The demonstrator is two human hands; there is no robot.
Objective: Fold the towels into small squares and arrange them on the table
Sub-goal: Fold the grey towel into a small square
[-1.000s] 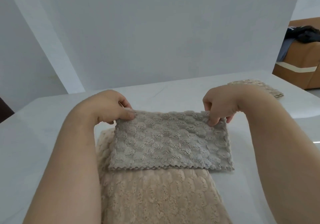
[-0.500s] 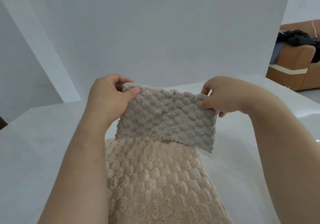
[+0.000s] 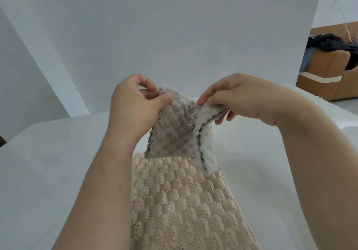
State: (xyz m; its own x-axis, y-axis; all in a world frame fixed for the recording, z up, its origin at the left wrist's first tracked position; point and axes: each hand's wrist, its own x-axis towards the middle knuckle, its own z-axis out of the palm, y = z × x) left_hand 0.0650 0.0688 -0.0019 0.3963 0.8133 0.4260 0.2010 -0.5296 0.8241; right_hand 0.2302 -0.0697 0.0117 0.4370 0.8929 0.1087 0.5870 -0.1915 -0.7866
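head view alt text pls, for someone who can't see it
The left hand and right hand pinch the top edge of a grey towel, held up above a white table. A beige towel lies below it, nearer the viewer.

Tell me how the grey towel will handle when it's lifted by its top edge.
Likely floppy: the grey towel sags and buckles between the left hand and right hand pinching it. Probably light, since fingertip pinches alone hold it up. Its plush, bumpy pile suggests it won't slip easily.

Grey textured towel (image 3: 175, 133) bunched upright above flat beige towel (image 3: 182, 201)
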